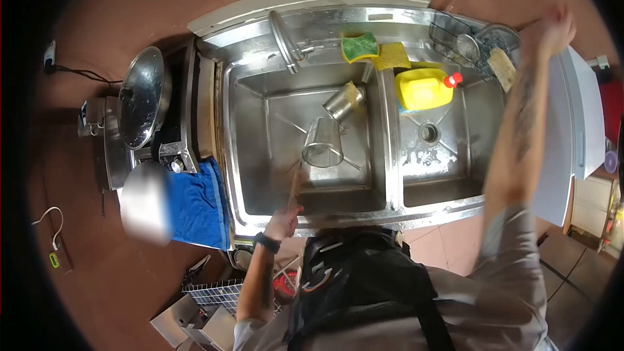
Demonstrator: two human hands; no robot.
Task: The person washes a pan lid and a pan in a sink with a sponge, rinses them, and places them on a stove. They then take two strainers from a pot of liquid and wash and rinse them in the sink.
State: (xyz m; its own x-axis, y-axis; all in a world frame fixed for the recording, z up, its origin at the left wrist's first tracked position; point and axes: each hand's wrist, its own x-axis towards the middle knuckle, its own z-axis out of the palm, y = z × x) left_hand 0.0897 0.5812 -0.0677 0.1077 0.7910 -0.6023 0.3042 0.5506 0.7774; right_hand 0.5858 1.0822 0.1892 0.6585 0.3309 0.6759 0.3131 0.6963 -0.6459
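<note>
My left hand (pixel 281 223) is closed around a long, thin brown utensil (pixel 296 185), which looks wooden. It points into the left sink basin (pixel 250 156), and its far end is blurred. Just beyond it a metal cup (pixel 322 140) lies on its side on the basin floor. Behind that rests a smaller metal cup (pixel 339 105) with a yellowish piece at its mouth. My right hand (pixel 559 29) is stretched to the far right, past the sink's back corner. Motion smears its fingers, and I cannot make out anything in them.
A yellow bottle (pixel 422 90) with a red cap lies in the right basin. Sponges (pixel 360 47) sit on the ledge near the faucet (pixel 284 39). A wire basket (pixel 452 36) stands at the back right. On the left are a blue towel (pixel 198 205), a blurred white object (pixel 144 203) and a wok (pixel 143 97).
</note>
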